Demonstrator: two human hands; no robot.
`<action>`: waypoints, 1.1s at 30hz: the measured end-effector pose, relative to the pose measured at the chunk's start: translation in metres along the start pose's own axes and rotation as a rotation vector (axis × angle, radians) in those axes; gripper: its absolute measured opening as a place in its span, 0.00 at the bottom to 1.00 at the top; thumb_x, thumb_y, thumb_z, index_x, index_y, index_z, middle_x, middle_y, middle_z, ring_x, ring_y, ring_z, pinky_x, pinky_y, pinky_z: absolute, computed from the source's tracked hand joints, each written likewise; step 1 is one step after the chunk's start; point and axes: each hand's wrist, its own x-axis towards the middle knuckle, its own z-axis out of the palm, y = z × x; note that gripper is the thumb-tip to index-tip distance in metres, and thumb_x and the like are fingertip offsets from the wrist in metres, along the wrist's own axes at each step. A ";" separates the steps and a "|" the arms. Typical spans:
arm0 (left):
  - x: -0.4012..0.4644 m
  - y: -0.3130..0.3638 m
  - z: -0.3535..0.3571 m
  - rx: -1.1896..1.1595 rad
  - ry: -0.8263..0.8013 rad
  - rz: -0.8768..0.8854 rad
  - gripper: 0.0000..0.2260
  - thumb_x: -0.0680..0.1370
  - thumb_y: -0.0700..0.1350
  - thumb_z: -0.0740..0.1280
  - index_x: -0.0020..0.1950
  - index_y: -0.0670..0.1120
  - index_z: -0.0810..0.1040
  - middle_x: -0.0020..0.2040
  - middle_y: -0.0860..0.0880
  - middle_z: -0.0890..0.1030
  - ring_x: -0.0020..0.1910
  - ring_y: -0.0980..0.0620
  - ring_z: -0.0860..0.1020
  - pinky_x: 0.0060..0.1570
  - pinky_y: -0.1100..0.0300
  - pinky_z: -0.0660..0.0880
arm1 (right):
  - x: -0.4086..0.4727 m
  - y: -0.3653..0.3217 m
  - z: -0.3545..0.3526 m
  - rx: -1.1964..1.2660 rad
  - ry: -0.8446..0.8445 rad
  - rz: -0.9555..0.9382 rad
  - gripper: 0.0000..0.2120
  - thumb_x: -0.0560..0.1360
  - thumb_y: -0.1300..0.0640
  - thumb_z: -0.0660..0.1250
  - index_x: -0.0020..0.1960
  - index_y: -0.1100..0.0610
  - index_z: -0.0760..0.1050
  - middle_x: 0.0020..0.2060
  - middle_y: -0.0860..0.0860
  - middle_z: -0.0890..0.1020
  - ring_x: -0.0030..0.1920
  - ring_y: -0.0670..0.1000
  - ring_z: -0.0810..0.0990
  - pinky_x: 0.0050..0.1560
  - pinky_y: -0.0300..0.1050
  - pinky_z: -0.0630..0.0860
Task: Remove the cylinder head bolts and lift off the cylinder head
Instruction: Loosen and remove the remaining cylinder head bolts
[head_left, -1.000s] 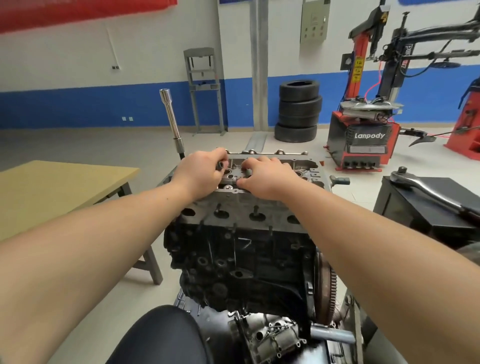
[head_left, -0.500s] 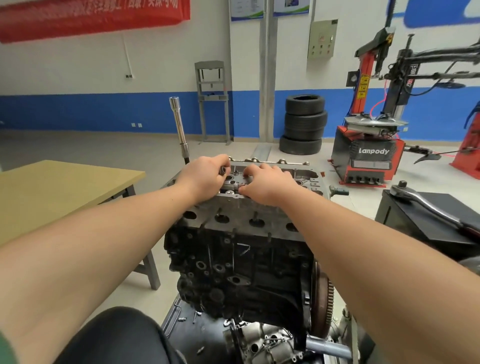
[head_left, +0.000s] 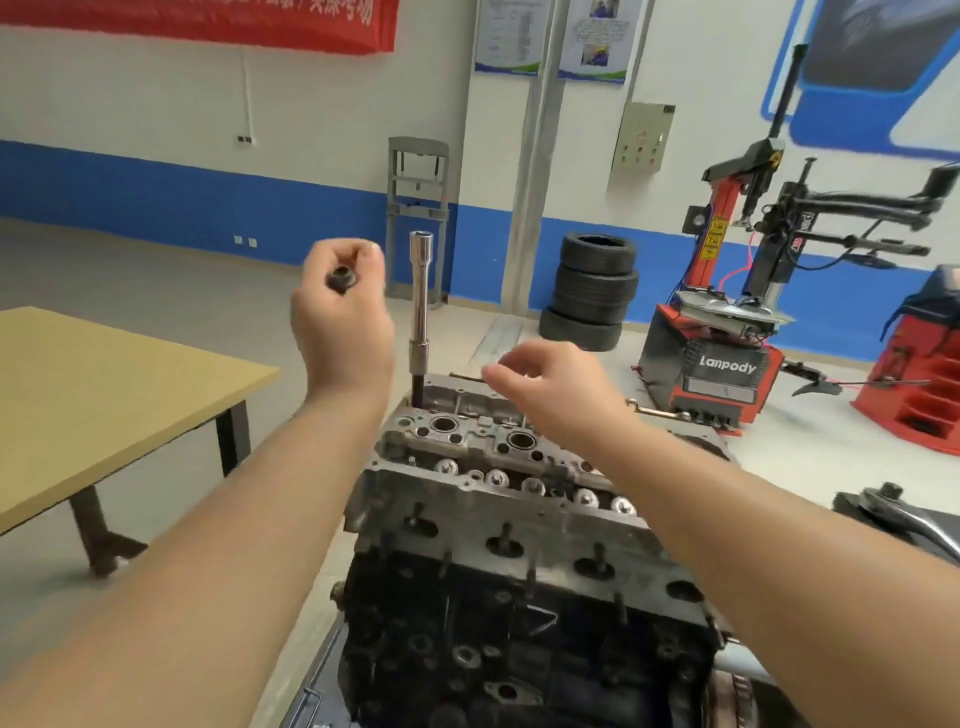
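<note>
Left hand (head_left: 340, 317): raised above the engine's left end, fingers curled round a dark bolt (head_left: 341, 280) | Right hand (head_left: 545, 382): fingers loosely bent, empty, over the far edge of the cylinder head (head_left: 498, 467) | Cylinder head: seated on the dark engine block (head_left: 519, 639), centre | Socket extension (head_left: 420, 306): upright in the head's far-left corner | Table (head_left: 104, 395): left.
</note>
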 end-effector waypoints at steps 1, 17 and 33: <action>0.015 -0.002 -0.004 -0.056 0.020 -0.110 0.05 0.82 0.50 0.69 0.46 0.55 0.81 0.37 0.60 0.81 0.35 0.62 0.75 0.38 0.68 0.71 | 0.014 -0.014 0.007 0.062 -0.015 -0.019 0.18 0.76 0.34 0.68 0.55 0.45 0.84 0.47 0.39 0.86 0.46 0.41 0.83 0.53 0.49 0.83; 0.029 -0.065 0.011 0.004 -0.517 -0.293 0.09 0.81 0.53 0.71 0.59 0.53 0.86 0.47 0.54 0.88 0.48 0.56 0.86 0.47 0.62 0.83 | 0.083 -0.019 0.093 0.343 0.070 -0.208 0.08 0.78 0.48 0.71 0.41 0.47 0.78 0.34 0.41 0.83 0.37 0.43 0.82 0.41 0.50 0.81; 0.016 -0.070 0.010 -0.001 -0.322 -0.220 0.08 0.75 0.49 0.79 0.52 0.54 0.85 0.44 0.55 0.87 0.43 0.60 0.85 0.36 0.71 0.78 | 0.090 0.000 0.091 0.621 -0.165 -0.139 0.13 0.79 0.47 0.72 0.49 0.57 0.84 0.41 0.50 0.87 0.43 0.48 0.85 0.53 0.57 0.82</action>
